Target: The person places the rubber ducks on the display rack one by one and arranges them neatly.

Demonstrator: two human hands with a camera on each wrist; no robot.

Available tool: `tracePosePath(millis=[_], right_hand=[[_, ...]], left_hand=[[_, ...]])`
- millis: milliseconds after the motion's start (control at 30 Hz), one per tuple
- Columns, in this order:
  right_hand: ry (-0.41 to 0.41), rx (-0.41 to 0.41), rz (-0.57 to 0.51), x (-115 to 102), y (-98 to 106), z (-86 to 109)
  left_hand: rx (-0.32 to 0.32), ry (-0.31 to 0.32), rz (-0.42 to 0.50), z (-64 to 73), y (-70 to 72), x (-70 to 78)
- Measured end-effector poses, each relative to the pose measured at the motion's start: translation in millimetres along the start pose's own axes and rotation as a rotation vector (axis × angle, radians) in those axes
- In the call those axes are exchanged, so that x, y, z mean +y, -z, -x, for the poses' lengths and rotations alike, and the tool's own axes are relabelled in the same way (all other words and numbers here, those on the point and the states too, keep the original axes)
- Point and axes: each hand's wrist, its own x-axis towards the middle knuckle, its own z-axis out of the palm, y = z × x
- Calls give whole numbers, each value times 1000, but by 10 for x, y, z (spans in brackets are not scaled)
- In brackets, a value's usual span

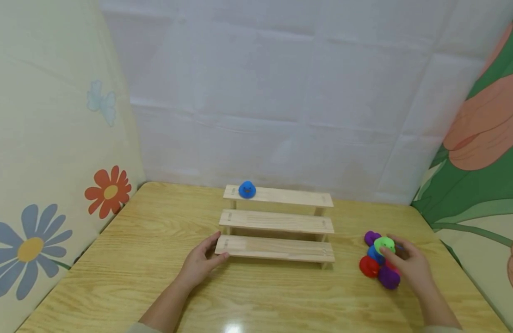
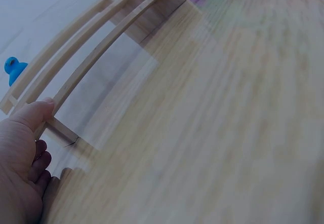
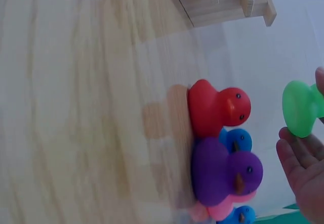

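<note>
My left hand [image 1: 200,264] grips the left end of the lowest step of a three-tier wooden stand [image 1: 277,249]. In the left wrist view the thumb lies against the step and the other fingers curl below it. On the left part of the top step sits a blue rubber duck [image 1: 247,190]. Over at the right, my right hand [image 1: 415,268] pinches a green rubber duck [image 3: 298,107], held above the other ducks. Below it cluster a red duck [image 3: 217,107], a purple duck [image 3: 215,171], a pink duck [image 3: 221,212] and blue ducks.
A second purple duck [image 1: 371,238] lies at the back of the cluster. The wooden table [image 1: 289,300] ends at a white cloth backdrop [image 1: 281,101]. Flower-printed panels [image 1: 52,138] stand along both sides.
</note>
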Motion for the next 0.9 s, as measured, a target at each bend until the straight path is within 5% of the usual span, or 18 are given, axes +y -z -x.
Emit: tracePosePath(millis=[400,900], right_hand=[[132,-22,-59,-258,-184,-127],[133,-55,-206,-706,-518,-317]], left_hand=[[3,-6,4,-5,-4,-2],[7,-13,-9,-2,-3,0]])
